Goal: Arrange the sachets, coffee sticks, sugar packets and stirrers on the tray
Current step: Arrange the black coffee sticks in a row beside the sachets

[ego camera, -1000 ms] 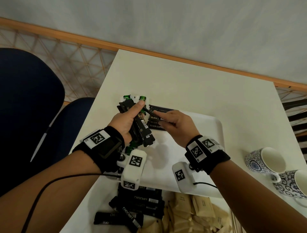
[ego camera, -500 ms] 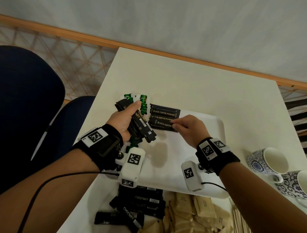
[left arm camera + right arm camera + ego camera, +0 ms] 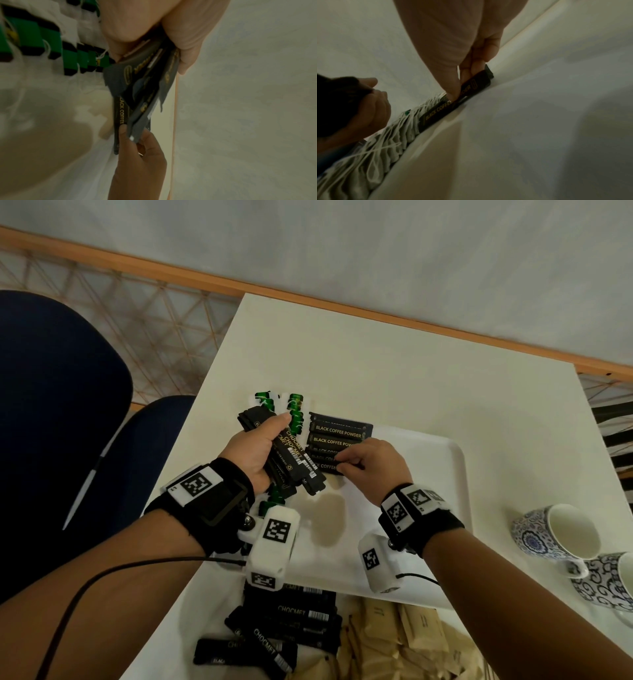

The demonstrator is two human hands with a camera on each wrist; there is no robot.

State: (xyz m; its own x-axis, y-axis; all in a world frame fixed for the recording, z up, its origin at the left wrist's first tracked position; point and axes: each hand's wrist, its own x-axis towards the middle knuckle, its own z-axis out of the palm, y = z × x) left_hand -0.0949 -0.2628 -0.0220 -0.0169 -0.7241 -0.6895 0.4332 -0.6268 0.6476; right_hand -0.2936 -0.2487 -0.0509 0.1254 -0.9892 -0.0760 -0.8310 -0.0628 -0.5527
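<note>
Tray [image 3: 442, 474], white, on table [image 3: 394, 378]; its 3 o'clock half lies bare. Coffee sticks [image 3: 337, 438] form a row at its 11 o'clock corner, beside green-tagged sachets [image 3: 294, 405]. Right hand [image 3: 371, 462] pinches the nearest stick; left hand [image 3: 255, 451] grips a bundle [image 3: 298, 463]. Loose sticks [image 3: 291, 614] and packets [image 3: 404, 631] crowd 6 o'clock; cups [image 3: 561, 534] stand at 3 o'clock.
</note>
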